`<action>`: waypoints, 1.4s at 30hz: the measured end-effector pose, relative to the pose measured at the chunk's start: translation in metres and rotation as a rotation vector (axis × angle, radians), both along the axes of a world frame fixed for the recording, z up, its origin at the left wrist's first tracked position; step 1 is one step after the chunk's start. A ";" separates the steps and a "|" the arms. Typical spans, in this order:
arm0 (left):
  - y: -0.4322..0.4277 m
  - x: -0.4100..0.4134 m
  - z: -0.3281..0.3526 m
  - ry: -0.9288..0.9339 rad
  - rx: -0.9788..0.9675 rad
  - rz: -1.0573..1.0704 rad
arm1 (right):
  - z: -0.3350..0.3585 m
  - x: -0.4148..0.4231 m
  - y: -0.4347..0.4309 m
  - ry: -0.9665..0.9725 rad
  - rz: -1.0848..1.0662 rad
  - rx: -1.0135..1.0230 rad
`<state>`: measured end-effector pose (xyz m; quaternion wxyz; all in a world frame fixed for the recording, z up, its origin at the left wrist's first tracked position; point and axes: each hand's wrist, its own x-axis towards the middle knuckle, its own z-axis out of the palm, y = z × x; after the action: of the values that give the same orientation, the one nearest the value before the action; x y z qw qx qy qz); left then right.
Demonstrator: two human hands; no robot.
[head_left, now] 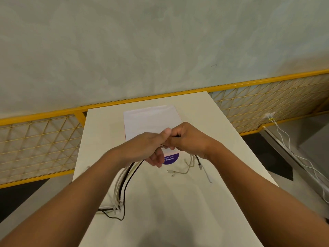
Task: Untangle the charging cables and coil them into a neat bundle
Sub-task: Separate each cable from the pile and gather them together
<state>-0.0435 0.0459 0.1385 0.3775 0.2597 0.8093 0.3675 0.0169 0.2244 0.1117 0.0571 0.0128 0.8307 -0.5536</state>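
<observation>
Head view: both hands meet above the middle of the pale tabletop (178, 211), and the charging cables (122, 182) pass through them as one mixed bunch of white, cream and black strands. The left hand (142, 146) holds the bunch with its thumb raised against the right hand (191, 139). Its lower fingers (156, 161) are loosely curled beneath the strands, though how tightly they close cannot be told. The right hand's fingers (175, 137) are curled into a fist round the same bunch. From the left hand the strands fall near and left, sagging to the tabletop, where loose loops (114, 210) lie at its near left edge. From the right hand, short tails hang down with plug ends (200, 166) just above or on the surface, right of a purple label (171, 159). A white sheet (149, 120) lies farther back, partly hidden by the hands. A yellow mesh railing (53, 139) runs behind. The step looks like gathering the strands together at one end, with coiling not yet begun. The next move probably calls for one hand to anchor the ends while the other draws the long left run round into loops, and any crossed strands near the far-left loops may snag.
</observation>
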 end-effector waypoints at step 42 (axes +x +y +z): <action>-0.012 0.003 0.010 0.157 0.129 0.200 | -0.024 0.016 0.063 -0.212 -0.075 -0.275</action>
<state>-0.0410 0.0344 0.1489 0.2571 0.2296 0.8330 0.4329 0.0325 0.2872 0.0872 0.1248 0.0942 0.7353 -0.6594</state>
